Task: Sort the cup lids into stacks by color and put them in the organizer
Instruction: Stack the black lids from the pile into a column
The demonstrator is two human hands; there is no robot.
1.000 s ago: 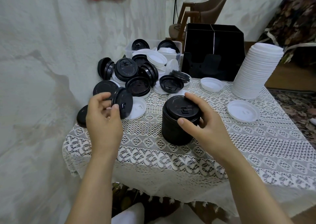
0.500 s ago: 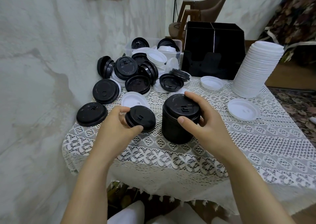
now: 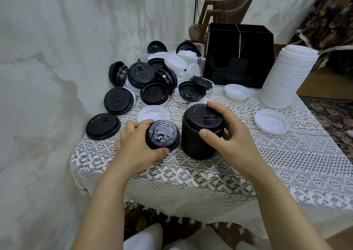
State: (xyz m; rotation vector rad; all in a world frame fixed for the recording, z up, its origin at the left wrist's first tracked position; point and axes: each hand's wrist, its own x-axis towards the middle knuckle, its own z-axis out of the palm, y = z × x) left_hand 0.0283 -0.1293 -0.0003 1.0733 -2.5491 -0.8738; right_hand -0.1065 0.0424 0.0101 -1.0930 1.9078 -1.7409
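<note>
The left hand (image 3: pixel 137 146) sits in the middle of the frame, a bit to the left. Its fingers and thumb curl round the rim of one black lid (image 3: pixel 162 136). The lid is tipped so its top faces up toward the camera. It is just beside the black stack (image 3: pixel 198 146), but I cannot tell if the two touch.

The right hand (image 3: pixel 231 139) is in the middle of the frame. It grips the top of the black stack, with the thumb on the near side and the fingers curled over the far side. The stack stands up straight on the desk (image 3: pixel 286 163), which has a white lace cloth on it.

In the upper middle of the frame there is a messy pile of loose lids (image 3: pixel 152 77), black ones and white ones mixed. Some of them lie in a clear tub (image 3: pixel 193 58) behind the pile. Two more black lids lie flat at the left side of the desk, one near the edge (image 3: pixel 103 126) and one farther back (image 3: pixel 118 100). A white lid (image 3: pixel 153 113) lies just behind the left hand.

The black organizer (image 3: pixel 238 58) stands at the back of the desk, in the upper right of the frame. A thin wall splits it into two parts. To its right is a tall white stack (image 3: pixel 286 77), which leans a little. Two single white lids lie on the cloth near it, one in front of the organizer (image 3: pixel 237 91) and one closer (image 3: pixel 272 121).
</note>
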